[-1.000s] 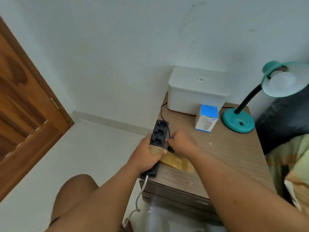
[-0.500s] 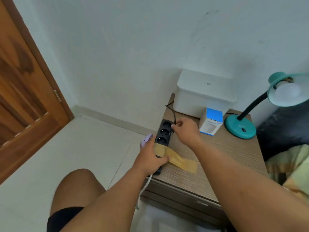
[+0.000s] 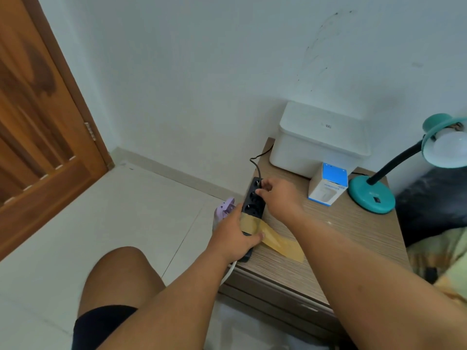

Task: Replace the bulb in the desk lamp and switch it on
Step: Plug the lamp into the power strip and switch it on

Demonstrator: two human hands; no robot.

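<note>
Both hands work at frame centre: the left hand (image 3: 236, 237) clamps the black power strip (image 3: 253, 207) on the table (image 3: 341, 238), right hand (image 3: 279, 197) pinching the black cord's plug (image 3: 258, 183). The teal desk lamp (image 3: 394, 178), bulb (image 3: 451, 146) fitted, stands far right.

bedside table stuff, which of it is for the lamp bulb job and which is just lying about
For the job:
- teal desk lamp, bulb fitted
- black power strip, left hand steadying it
- black plug, in the right hand grip
- bulb box

Lying about:
- white lidded box
- purple object
- wooden door
</note>
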